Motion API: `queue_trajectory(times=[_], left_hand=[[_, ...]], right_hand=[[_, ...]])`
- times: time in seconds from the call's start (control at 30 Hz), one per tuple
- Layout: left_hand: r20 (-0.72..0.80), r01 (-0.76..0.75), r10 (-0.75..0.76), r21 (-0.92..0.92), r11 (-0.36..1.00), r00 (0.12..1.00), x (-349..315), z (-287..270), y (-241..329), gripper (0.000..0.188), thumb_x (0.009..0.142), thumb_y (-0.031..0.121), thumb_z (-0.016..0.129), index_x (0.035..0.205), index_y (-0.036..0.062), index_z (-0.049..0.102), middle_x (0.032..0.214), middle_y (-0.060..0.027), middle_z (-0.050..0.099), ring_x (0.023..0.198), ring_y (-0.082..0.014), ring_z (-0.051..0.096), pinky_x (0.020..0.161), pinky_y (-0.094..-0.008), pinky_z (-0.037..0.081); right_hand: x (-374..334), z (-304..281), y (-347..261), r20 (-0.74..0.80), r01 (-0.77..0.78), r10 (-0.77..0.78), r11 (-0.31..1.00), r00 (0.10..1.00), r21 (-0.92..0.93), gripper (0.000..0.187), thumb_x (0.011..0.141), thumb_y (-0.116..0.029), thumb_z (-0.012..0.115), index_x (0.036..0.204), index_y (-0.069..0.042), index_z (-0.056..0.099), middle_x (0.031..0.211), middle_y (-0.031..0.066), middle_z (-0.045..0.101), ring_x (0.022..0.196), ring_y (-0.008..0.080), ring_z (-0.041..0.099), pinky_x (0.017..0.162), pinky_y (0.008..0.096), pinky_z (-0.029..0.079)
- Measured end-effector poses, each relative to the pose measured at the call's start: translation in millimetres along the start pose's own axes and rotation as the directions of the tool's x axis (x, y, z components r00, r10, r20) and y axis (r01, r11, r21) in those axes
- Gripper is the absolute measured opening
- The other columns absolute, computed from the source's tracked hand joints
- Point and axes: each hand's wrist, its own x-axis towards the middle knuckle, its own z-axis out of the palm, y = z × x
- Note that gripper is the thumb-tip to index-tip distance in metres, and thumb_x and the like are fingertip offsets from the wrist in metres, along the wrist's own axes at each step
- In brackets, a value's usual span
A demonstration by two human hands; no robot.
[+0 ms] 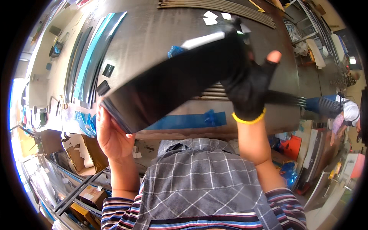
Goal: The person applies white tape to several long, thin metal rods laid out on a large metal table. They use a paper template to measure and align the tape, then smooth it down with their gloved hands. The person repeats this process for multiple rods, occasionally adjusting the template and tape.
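Observation:
A long, glossy black flat strip (165, 84) hangs tilted above the table, its far end up and to the right. My bare left hand (115, 132) is closed round its near left end, with the thumb along the edge. At the far end is my right hand (251, 84), in a black glove with a yellow cuff and a bare thumb tip. That thumb sticks out away from the strip. The other fingers merge with the black strip and are smeared by motion, so their grip cannot be made out.
On the dark metal table (149, 34) lie blue-filmed strips (96, 57) at left, a blue film strip (184, 120) by the near edge and metal bars (218, 9) at the back. White scraps (210, 18) lie near them. A cardboard box (82, 153) stands below left. Another person (347, 109) is at right.

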Motion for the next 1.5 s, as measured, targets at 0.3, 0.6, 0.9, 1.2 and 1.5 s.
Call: queue_trajectory(times=[0.3,0.6,0.9,1.2,1.5], left_hand=[[-0.472,0.367,-0.024,0.653,0.663,0.881,-19,-136,-44,0.011,0.1,0.015,0.06,0.091,0.0128,0.055,0.081,0.0016,0.062,0.063,-0.0085,0.06,0.049,-0.0238,0.056],[0.077,0.135,0.297,0.764,-0.63,0.952,14,-222,-42,0.036,0.083,0.019,0.072,0.115,0.0071,0.061,0.114,-0.0125,0.063,0.108,-0.0329,0.057,0.095,-0.0438,0.047],[-0.043,-0.039,-0.111,0.764,-0.644,0.993,139,-259,-60,0.02,0.072,0.009,0.076,0.088,0.0066,0.063,0.086,-0.013,0.065,0.089,-0.0303,0.063,0.079,-0.0439,0.05],[0.483,-0.512,-0.229,0.854,-0.09,0.845,2,-71,-203,0.021,0.071,-0.005,0.07,0.088,0.0065,0.064,0.088,-0.0123,0.064,0.092,-0.0331,0.063,0.081,-0.0407,0.052],[0.696,-0.709,-0.415,0.689,0.153,0.586,-73,29,-329,0.04,0.074,0.001,0.074,0.113,0.0055,0.065,0.113,-0.0113,0.063,0.108,-0.0317,0.06,0.093,-0.041,0.05]], right_hand=[[-169,-70,-29,-0.583,0.004,-0.642,0.674,0.497,-0.739,0.022,0.097,-0.018,0.064,0.117,-0.007,0.065,0.112,0.0078,0.07,0.105,0.024,0.067,0.093,0.0383,0.055],[-252,-123,-35,-0.721,-0.833,-0.671,0.293,0.171,-0.47,0.035,0.095,-0.036,0.065,0.092,-0.001,0.069,0.07,0.0076,0.069,0.056,0.0154,0.064,0.053,0.026,0.051],[-304,-91,-54,-0.615,-0.796,-0.711,0.129,0.341,-0.591,0.03,0.097,-0.03,0.063,0.086,-0.002,0.065,0.072,0.01,0.07,0.055,0.0137,0.063,0.054,0.0247,0.05],[-282,-90,-20,-0.604,-0.662,-0.46,0.043,0.651,-0.748,0.024,0.095,-0.024,0.064,0.095,0.0,0.069,0.084,0.0115,0.068,0.081,0.0201,0.064,0.077,0.0327,0.05],[-321,-67,-82,-0.542,-0.722,-0.592,-0.102,0.597,-0.685,0.02,0.088,-0.018,0.065,0.097,-0.001,0.071,0.09,0.0137,0.071,0.086,0.0227,0.067,0.079,0.0322,0.051]])
